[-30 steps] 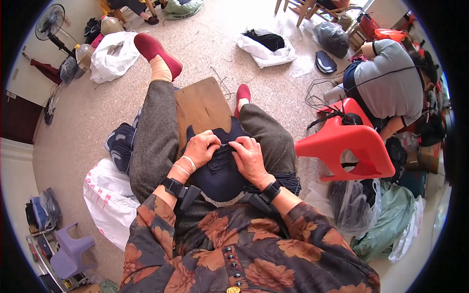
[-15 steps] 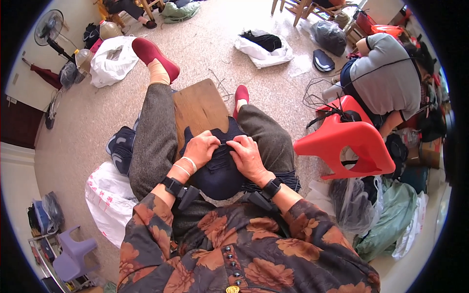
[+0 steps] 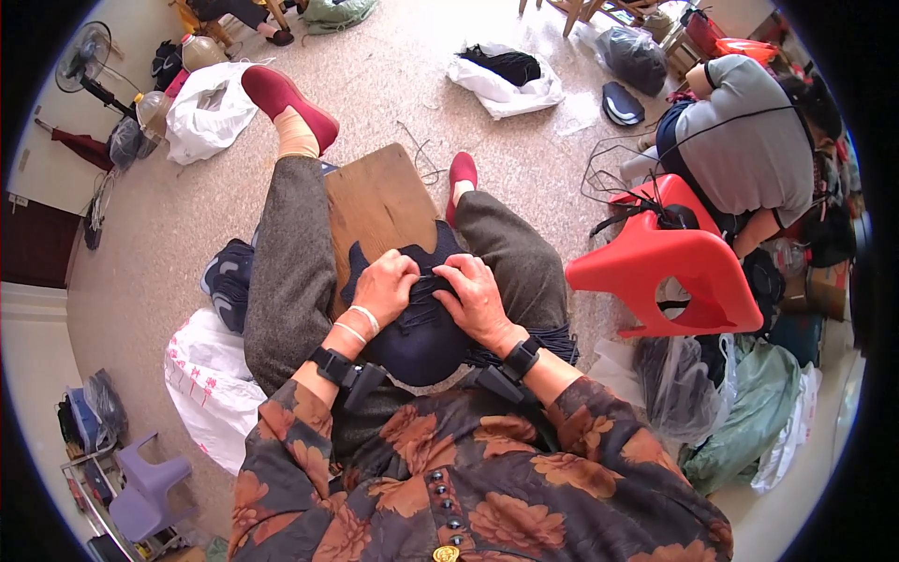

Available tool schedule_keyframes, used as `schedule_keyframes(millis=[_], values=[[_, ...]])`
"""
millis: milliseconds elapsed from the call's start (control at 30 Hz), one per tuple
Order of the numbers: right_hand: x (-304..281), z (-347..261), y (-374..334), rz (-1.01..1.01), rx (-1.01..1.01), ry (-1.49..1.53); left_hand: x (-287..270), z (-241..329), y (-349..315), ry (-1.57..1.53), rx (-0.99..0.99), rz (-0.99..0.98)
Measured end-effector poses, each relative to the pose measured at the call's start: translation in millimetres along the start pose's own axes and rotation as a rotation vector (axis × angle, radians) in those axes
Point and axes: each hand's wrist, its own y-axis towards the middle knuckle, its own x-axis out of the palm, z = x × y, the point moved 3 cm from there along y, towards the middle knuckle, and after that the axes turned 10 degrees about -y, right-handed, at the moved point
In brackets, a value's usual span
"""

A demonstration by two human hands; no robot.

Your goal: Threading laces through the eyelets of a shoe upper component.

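A dark navy shoe upper lies on my lap, its rounded toe toward me and its open end over a wooden board. Dark cord crosses its middle in rows. My left hand is closed at the left of these rows, thumb and fingertips pinching a dark shoelace. From the right, my right hand pinches at the same lace with thumb and forefinger. The two hands are a short gap apart. A bundle of dark laces hangs over my right thigh.
A red plastic stool with dark laces on it stands to my right. Beyond it another person in a grey shirt bends over. Navy shoe uppers and a white bag lie at my left; a white bag of dark laces lies ahead.
The whole view has shifted slightly. Both hands stay at the laced rows of the shoe upper, with only small finger movements.
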Motion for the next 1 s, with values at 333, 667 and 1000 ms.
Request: schedule_keyframes(millis=[333, 667, 1000], values=[[2, 11, 2, 0.033, -0.016, 0.117, -7, 2, 0, -0.028, 0.006, 0.007], [13, 10, 0, 0.119, 0.058, 0.049, 6, 8, 2, 0.062, 0.009, -0.019], [5, 8, 7, 0.115, 0.027, 0.064, -2, 8, -24, 0.021, -0.087, 0.094]])
